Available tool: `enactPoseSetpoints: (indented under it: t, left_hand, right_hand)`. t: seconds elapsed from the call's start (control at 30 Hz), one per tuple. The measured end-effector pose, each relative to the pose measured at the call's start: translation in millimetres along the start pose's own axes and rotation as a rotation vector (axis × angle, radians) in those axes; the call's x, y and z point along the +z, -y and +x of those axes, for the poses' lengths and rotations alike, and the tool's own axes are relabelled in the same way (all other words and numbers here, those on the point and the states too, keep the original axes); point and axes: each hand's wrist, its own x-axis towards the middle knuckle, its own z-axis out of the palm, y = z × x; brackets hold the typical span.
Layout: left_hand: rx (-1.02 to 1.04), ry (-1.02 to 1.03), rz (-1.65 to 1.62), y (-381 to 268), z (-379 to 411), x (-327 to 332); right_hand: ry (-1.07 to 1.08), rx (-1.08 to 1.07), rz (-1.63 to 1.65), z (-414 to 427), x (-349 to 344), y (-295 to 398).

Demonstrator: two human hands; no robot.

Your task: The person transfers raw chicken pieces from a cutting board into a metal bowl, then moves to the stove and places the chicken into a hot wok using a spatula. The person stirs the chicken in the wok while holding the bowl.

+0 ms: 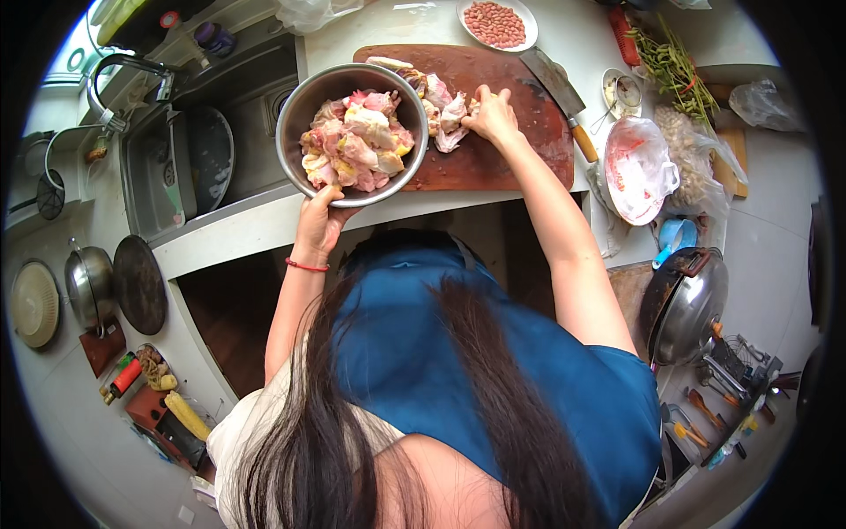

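My left hand grips the near rim of a steel bowl, thumb over the edge and fingers beneath. Cut raw chicken pieces are heaped inside it. The bowl is held partly over the left end of a reddish-brown wooden cutting board. More raw chicken pieces lie on the board, right beside the bowl. At their right end my right hand touches them with curled fingers; whether it grips a piece is hidden. A cleaver lies across the board's right edge, its wooden handle towards me.
Left of the bowl is a sink with a faucet. Behind the board stands a plate of peanuts. To the right are a bag-lined bowl, a small strainer, green stalks and a lidded wok.
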Motion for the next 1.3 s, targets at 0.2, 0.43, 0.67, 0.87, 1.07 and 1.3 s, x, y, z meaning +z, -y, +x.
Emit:
enactPoseSetpoints:
  t: [0.2,0.43,0.67,0.87,1.07,1.3]
  left_hand:
    - [-0.019,0.007,-0.024,4,0,5]
    - [-0.029,0.066,-0.023,11,0,10]
    - [-0.068,0.182,0.02,6,7,19]
    - [-0.014,0.096,-0.025,3,-6,7]
    - [-0.006,0.03,-0.063,-3,-9,-9]
    - [-0.018,0.001,-0.099,-3,-10,-22]
  right_hand:
    - [0.061,0.069,-0.034,1,-4,7]
    - [-0.007,0.049,0.88,-15,-36,-10]
    - [-0.166,-0.619,0.424,-116,-29,112]
    - [-0.357,-0.558,0.646,-85,-56,72]
    - [-0.145,-0.419,0.088,-20,10,14]
    - [0.025,-0.087,0.175,11,34,15]
